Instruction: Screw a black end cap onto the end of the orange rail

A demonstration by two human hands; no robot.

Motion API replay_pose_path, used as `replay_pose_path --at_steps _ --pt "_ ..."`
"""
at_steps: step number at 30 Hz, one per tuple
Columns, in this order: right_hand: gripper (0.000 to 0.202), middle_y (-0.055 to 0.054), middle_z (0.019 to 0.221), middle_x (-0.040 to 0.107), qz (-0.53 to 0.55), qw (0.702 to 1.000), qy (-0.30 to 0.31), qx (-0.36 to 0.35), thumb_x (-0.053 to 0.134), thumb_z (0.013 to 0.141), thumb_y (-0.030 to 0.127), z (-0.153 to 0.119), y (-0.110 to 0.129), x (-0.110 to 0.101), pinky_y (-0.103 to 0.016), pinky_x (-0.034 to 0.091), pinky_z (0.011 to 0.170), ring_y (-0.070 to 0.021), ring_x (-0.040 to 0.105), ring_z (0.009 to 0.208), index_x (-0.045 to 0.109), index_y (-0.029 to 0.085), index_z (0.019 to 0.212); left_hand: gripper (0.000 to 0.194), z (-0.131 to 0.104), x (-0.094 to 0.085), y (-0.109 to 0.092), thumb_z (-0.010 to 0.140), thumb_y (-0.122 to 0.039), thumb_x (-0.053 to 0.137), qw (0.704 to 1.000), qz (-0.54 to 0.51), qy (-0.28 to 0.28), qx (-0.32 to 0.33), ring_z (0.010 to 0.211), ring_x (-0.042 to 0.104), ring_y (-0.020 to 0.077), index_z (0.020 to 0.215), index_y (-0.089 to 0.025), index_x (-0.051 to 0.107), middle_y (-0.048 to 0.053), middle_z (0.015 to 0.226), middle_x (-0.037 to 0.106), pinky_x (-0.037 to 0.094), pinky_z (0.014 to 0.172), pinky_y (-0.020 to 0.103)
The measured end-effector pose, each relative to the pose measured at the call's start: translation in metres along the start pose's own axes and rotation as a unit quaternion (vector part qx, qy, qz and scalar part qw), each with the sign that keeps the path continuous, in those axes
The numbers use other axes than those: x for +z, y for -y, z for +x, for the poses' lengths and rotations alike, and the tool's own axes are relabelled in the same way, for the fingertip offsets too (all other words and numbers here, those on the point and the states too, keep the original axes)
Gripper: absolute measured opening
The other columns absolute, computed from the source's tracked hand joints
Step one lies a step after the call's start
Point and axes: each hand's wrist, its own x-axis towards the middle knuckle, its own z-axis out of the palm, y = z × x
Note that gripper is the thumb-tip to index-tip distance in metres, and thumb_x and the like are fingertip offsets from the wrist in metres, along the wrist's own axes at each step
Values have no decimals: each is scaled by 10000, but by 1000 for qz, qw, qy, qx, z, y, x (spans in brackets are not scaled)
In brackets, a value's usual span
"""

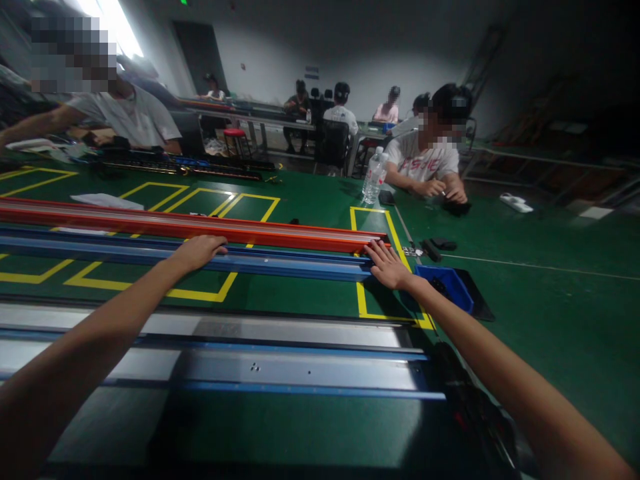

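Note:
A long blue metal rail (300,265) lies across the green table, with a long orange-red metal rail (280,235) parallel just beyond it. My left hand (197,253) is closed over the blue rail, its fingers bent over the far side. At the right ends of both rails is my right hand (389,267), fingers stretched and apart, its fingertips at the orange rail's end and its palm by the blue rail's end. Nearer to me lie a silver metal rail (300,330) and a silver-and-blue rail (350,373) with small holes.
Yellow tape outlines (225,288) mark the green tabletop (540,320). Right of my right hand sits a blue bin (453,290). A water bottle (374,177) stands farther back. Dark rails (200,165) lie at the far left. A co-worker (425,153) sits opposite; another person (125,113) is at left.

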Motion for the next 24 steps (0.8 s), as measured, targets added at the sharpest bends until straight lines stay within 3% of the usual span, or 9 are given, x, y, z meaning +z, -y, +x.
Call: replay_pose_path --at_steps 3,6,10,13,17,20,24 --pt "732 -42 1765 63 2 1000 1 0 355 1015 324 1 0 -1 -559 121 1316 -318 43 1621 170 189 1710 404 0 0 -1 965 -405 400 1000 -1 -1 -9 1096 728 331 1132 -197 703 151 1167 783 536 935 392" --pt "733 -51 1763 65 4 1000 -1 -3 355 1016 325 1 -1 -1 -566 123 1314 -324 44 1621 169 182 1710 437 -1 0 -3 983 -380 412 1000 -7 -8 -27 1129 716 350 1310 -174 614 157 1195 779 539 934 411" --pt "733 -44 1762 68 5 1000 -6 -9 343 1023 328 2 -3 0 -571 125 1314 -315 41 1622 138 200 1715 545 -3 -2 -7 984 -377 483 998 -14 -56 -37 1202 678 384 1469 -129 470 203 1265 734 536 964 435" --pt "728 -40 1763 79 3 1000 -8 -10 342 1029 331 4 -4 1 -562 124 1315 -307 44 1621 132 206 1715 588 -1 -3 -7 970 -377 551 994 14 -104 -5 1338 576 427 1473 -81 482 269 1435 609 476 1079 480" --pt "727 -46 1761 99 -3 1000 -12 -6 344 1029 326 6 -6 4 -562 126 1314 -313 56 1620 136 196 1714 586 3 -1 -3 984 -324 548 993 43 -106 27 1445 462 426 1512 -79 481 260 1562 495 380 1179 504" --pt "747 -42 1761 103 -8 1000 -17 -4 352 1022 324 8 -7 7 -589 140 1307 -328 62 1617 105 204 1716 524 8 3 1 961 -297 572 993 34 -107 38 1515 393 383 1458 -130 567 212 1608 473 325 1232 504" --pt "746 -53 1760 115 -12 1000 -25 -6 348 1025 334 9 -8 8 -598 153 1301 -332 68 1615 104 197 1716 532 15 8 6 932 -299 584 994 29 -97 47 1528 393 370 1423 -95 606 225 1572 522 316 1250 500"
